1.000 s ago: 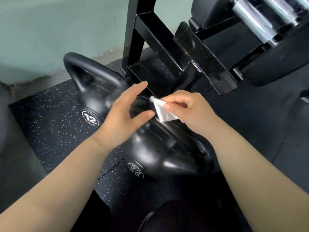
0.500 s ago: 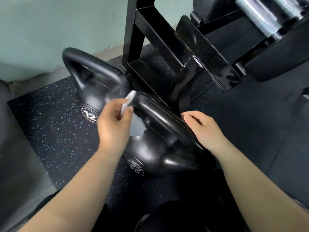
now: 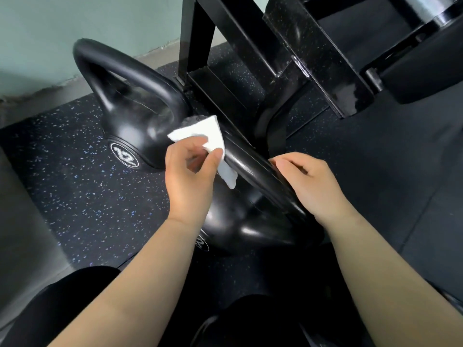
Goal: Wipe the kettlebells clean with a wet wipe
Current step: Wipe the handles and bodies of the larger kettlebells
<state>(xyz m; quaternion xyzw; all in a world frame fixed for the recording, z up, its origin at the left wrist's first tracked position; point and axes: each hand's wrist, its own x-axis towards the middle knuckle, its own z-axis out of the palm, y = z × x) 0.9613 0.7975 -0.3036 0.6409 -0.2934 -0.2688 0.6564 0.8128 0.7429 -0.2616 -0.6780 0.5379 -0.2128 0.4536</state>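
Note:
Two black kettlebells stand on the speckled floor mat. The near kettlebell [image 3: 250, 221] sits right below me, its thick handle running diagonally between my hands. My left hand [image 3: 190, 171] pinches a white wet wipe [image 3: 208, 136] against the upper left end of that handle. My right hand [image 3: 310, 184] grips the lower right end of the same handle. The far kettlebell [image 3: 135, 121], marked 12, stands upright to the left, behind the wipe.
A black steel rack frame [image 3: 250, 46] with a sloped shelf rises just behind the kettlebells. Dumbbells [image 3: 426, 58] rest on it at the upper right. A pale green wall [image 3: 75, 26] borders the mat [image 3: 75, 196] at the back left. My dark-clothed knees fill the bottom edge.
The wipe passed from my right hand to my left. My left hand then spread it over the handle's upper end, while my right hand moved down and gripped the handle's lower end.

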